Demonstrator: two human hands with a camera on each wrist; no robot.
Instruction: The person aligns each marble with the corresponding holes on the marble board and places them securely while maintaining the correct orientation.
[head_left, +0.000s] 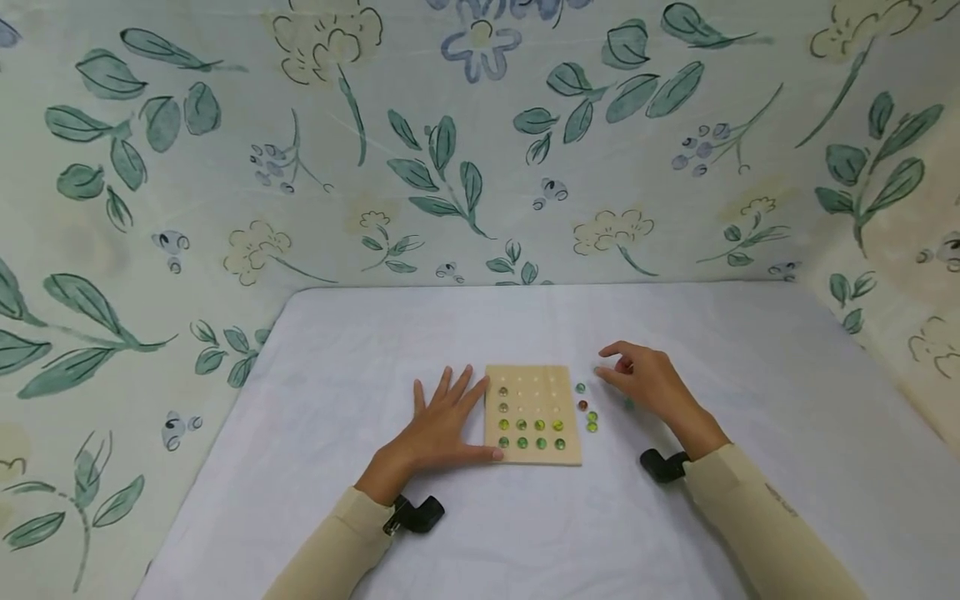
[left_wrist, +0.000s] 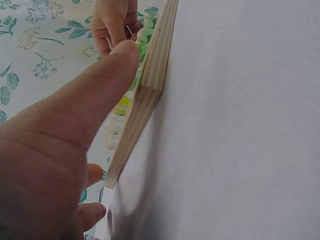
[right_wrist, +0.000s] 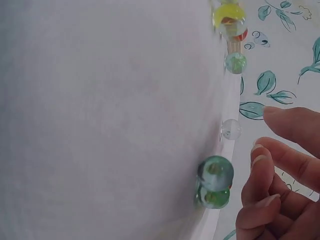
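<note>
A square wooden board [head_left: 531,457] with rows of small holes lies on the table. Its front row holds green marbles [head_left: 522,442], the row behind it yellow-green marbles [head_left: 539,425], and two clear marbles [head_left: 503,399] sit in the left column. My left hand [head_left: 442,429] spreads its fingers along the board's left side; its thumb [left_wrist: 107,82] lies at the near left corner. To the right of the board, my right hand [head_left: 647,382] hovers with thumb and forefinger apart and nothing between them. A loose clear marble [right_wrist: 231,129] lies just off those fingertips.
Between board and right hand lie a loose green marble [head_left: 581,387], a red-brown marble [head_left: 582,405] and two yellow marbles [head_left: 592,417]. Two more greenish marbles [right_wrist: 215,172] sit close together near the right hand. White cloth [head_left: 360,333] covers the table; a floral-patterned backdrop [head_left: 480,167] stands behind.
</note>
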